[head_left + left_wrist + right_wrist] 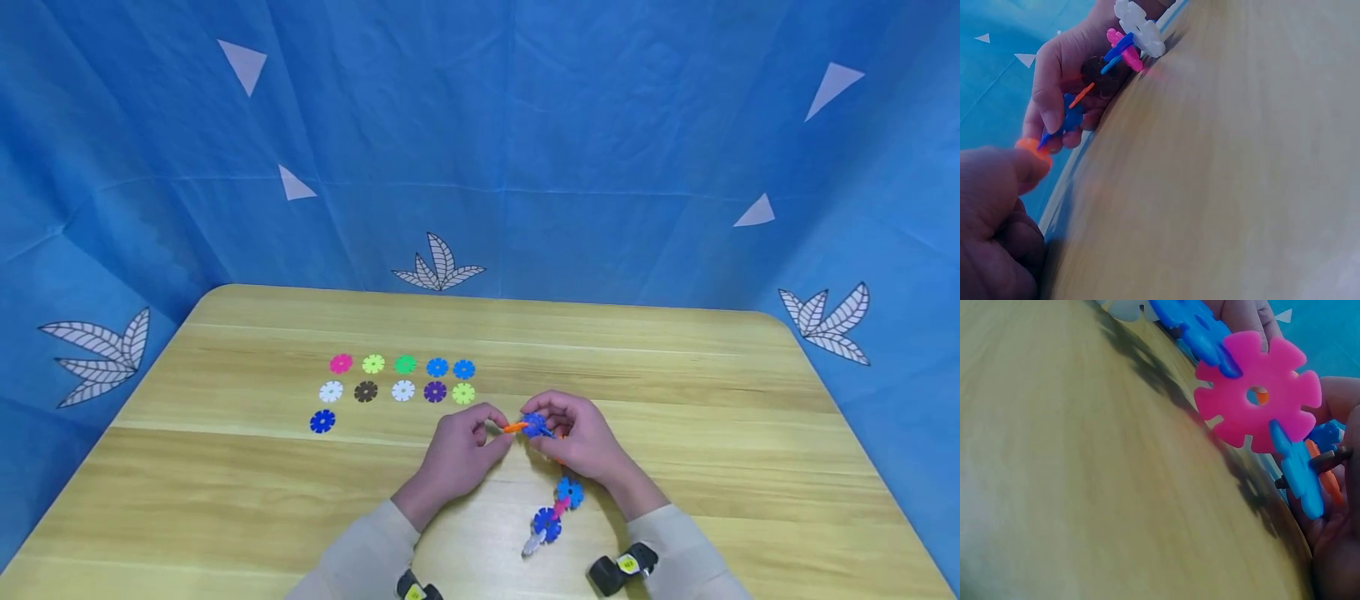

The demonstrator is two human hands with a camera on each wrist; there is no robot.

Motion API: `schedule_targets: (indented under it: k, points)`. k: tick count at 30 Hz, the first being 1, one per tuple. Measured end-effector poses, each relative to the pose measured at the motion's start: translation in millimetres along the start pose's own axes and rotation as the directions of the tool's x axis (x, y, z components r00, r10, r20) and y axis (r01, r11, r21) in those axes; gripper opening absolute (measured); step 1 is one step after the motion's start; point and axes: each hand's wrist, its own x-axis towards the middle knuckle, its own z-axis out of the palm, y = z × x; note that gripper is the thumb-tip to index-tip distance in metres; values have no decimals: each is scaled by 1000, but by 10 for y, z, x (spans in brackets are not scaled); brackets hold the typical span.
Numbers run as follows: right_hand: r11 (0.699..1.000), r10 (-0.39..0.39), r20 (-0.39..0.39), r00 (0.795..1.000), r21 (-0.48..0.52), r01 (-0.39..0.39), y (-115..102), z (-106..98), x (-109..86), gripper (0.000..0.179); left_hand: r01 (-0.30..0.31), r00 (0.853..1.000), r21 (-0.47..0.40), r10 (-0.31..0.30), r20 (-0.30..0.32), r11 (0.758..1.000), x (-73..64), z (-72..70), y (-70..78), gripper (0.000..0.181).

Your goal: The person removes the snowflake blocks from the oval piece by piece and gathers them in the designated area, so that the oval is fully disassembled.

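Between thumb and fingers my left hand pinches an orange interlocking disc. This disc meets a blue interlocking disc at the end of a chain, which my right hand grips. From under the right hand the chain hangs toward me: a light blue disc, a pink disc, another blue disc and a white disc. A brown disc and a second orange disc show by the right hand in the left wrist view. The right fingers partly hide that stretch.
Left of the hands, loose notched discs lie flat in rows on the wooden table, among them a pink one, a green one and a dark blue one. A blue cloth hangs behind the table.
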Motion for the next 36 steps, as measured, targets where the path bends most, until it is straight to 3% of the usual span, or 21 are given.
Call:
schedule_targets:
  k: [14, 25, 31, 36]
  points:
    - [999, 25, 4, 1000, -31, -25, 7, -4, 2, 30, -25, 999, 30, 26, -43, 999, -9, 38, 10, 6]
    - [999, 20, -36, 999, -35, -22, 2, 23, 11, 30, -90, 993, -31, 87, -80, 995, -32, 37, -7, 4]
    - [999, 34, -38, 999, -35, -35, -62, 41, 18, 29, -79, 995, -40, 76, -72, 996, -50, 33, -14, 5]
    - [999, 42, -38, 998, -7, -42, 23, 31, 16, 29, -64, 995, -50, 61, -75, 997, -64, 26, -2, 4]
